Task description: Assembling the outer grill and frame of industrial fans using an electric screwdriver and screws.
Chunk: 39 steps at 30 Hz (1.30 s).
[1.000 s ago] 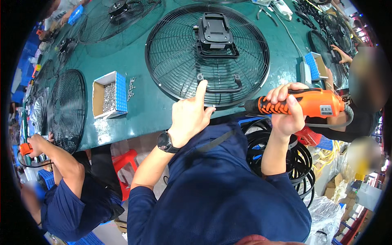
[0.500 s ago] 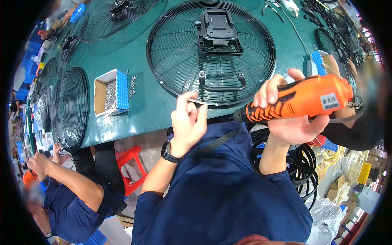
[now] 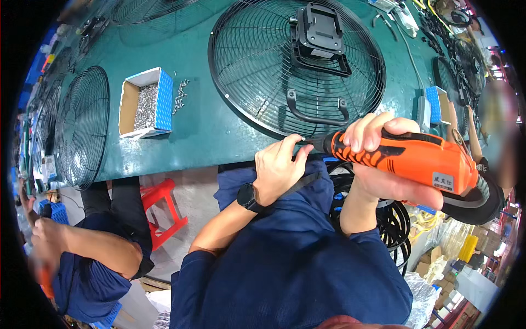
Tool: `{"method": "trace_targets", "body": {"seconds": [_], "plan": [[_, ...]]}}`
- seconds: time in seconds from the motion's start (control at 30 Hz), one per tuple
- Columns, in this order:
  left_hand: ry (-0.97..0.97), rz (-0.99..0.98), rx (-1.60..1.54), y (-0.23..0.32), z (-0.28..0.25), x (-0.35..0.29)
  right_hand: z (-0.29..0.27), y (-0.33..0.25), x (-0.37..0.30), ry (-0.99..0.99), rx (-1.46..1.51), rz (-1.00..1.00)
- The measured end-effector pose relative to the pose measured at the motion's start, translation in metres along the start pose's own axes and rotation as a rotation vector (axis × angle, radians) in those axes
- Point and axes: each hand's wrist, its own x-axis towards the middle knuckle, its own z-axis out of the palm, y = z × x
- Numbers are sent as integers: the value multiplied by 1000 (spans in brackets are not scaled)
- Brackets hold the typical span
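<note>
My right hand is wrapped around an orange and black electric screwdriver, its nose pointing left. My left hand, with a black watch on the wrist, is closed in a pinch at the screwdriver's tip. Whatever lies between thumb and forefinger is too small to make out; a tiny bright spot shows there. Both hands are at the near rim of a round black wire fan guard lying on the table. On the guard sit a black motor housing and a black curved handle.
A blue and white box of screws stands left of the guard, with loose screws beside it on the green table. Another fan guard lies farther left. A co-worker and a red stool are at left.
The screwdriver's tip and my left fingers have come together at the guard's near rim. My left hand has moved right and its fingers have closed. The view has shifted slightly.
</note>
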Motion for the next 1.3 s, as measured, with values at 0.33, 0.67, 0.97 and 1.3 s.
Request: {"method": "trace_targets", "body": {"seconds": [0.33, 0.67, 0.97, 1.3], "plan": [[134, 79, -80, -9, 7, 0, -3, 14, 3, -5, 35, 30], [127, 54, -75, -5, 7, 3, 9, 18, 8, -1, -37, 112], [125, 73, -39, 0, 5, 6, 9, 19, 11, 19, -38, 112], [37, 38, -181, 3, 3, 6, 7, -8, 8, 47, 87, 84]]}}
